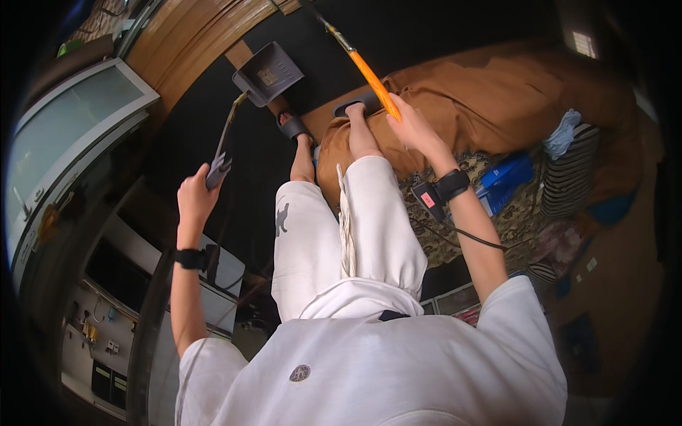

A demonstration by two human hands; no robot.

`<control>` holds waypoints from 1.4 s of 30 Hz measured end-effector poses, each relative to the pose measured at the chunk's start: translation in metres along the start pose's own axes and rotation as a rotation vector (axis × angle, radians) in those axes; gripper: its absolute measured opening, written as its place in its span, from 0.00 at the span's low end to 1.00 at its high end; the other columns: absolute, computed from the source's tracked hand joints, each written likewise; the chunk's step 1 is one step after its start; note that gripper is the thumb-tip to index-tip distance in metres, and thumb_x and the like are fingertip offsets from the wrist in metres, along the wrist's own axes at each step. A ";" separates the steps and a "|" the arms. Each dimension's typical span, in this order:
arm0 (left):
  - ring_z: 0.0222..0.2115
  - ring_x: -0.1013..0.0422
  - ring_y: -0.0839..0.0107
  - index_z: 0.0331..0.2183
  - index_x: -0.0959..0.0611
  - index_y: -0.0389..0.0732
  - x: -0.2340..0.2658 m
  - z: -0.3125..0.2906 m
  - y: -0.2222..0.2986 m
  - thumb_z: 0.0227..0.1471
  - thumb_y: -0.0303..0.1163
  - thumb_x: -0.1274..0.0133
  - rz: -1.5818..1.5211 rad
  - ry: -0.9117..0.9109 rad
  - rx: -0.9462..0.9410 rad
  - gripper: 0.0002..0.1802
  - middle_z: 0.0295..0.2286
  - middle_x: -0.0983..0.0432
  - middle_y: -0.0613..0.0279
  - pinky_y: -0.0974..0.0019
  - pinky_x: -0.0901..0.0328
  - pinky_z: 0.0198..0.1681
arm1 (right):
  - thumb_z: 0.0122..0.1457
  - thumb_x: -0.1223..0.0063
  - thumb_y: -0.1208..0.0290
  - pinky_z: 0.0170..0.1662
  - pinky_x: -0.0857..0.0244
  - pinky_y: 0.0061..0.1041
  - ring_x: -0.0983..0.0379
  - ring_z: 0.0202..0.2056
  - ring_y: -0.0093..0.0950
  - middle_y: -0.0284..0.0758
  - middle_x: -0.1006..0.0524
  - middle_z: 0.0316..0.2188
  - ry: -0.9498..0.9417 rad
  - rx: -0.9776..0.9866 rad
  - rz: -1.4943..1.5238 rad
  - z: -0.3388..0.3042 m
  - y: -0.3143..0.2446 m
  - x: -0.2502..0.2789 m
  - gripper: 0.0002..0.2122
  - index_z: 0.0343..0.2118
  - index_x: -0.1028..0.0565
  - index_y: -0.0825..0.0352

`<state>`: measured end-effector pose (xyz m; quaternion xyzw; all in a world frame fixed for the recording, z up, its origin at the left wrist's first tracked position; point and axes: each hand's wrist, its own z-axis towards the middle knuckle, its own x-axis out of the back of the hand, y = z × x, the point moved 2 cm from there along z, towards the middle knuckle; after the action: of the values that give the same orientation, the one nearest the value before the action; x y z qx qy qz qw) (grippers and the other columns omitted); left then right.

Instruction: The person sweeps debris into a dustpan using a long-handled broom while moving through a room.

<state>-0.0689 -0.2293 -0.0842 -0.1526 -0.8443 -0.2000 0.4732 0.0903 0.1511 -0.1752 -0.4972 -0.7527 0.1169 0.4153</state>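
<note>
My left hand [195, 193] is closed around the grey grip of a long-handled dustpan [283, 65]. Its thin shaft runs up to the grey pan, which lies over the dark floor ahead of my feet. A pale patch shows inside the pan; I cannot tell what it is. In my right hand [414, 126], the fingers wrap round an orange broom handle [371, 77]. The handle slants up and left into a metal-coloured section, and its far end runs out past the top edge, so no bristles show. The two tools are apart.
Brown cloth [490, 92] covers a low piece of furniture beside my right leg. A blue package [506, 183] lies on patterned fabric near a striped cushion [572, 170]. To the left stands a glass-topped cabinet [78, 113]. Wooden boards [192, 42] lie far left. I wear dark slippers [291, 128].
</note>
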 end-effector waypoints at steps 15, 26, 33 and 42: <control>0.14 0.47 0.79 0.23 0.25 0.34 -0.048 -0.158 -0.013 0.47 0.37 0.45 -0.451 0.335 0.854 0.15 0.11 0.39 0.63 0.71 0.47 0.18 | 0.51 0.57 0.75 0.32 0.31 0.35 0.25 0.28 0.37 0.41 0.24 0.25 -0.117 0.162 -0.743 0.113 -0.100 -0.070 0.20 0.49 0.35 0.58; 0.14 0.41 0.74 0.24 0.24 0.34 -0.085 -0.193 -0.065 0.47 0.40 0.46 -0.596 0.312 0.961 0.16 0.13 0.34 0.62 0.68 0.44 0.20 | 0.51 0.62 0.78 0.31 0.32 0.34 0.27 0.29 0.38 0.42 0.25 0.26 -0.329 0.162 -1.155 0.040 -0.050 0.021 0.29 0.57 0.47 0.48; 0.13 0.36 0.62 0.18 0.28 0.35 -0.094 -0.192 -0.092 0.47 0.43 0.46 -0.636 0.341 0.930 0.20 0.12 0.34 0.56 0.65 0.43 0.19 | 0.49 0.59 0.78 0.31 0.33 0.37 0.28 0.26 0.40 0.43 0.26 0.23 -0.318 0.145 -1.237 -0.020 -0.072 0.044 0.29 0.56 0.44 0.51; 0.14 0.36 0.62 0.20 0.27 0.35 -0.122 -0.199 -0.114 0.47 0.45 0.47 -0.670 0.250 0.877 0.21 0.13 0.33 0.54 0.63 0.42 0.21 | 0.52 0.55 0.68 0.36 0.37 0.42 0.30 0.32 0.48 0.47 0.26 0.29 -0.257 0.032 -0.521 -0.085 -0.115 -0.031 0.23 0.53 0.41 0.56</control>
<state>0.0888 -0.4330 -0.1175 0.3592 -0.7883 0.0136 0.4994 0.0829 0.0499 -0.0698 -0.2617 -0.8996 0.0805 0.3403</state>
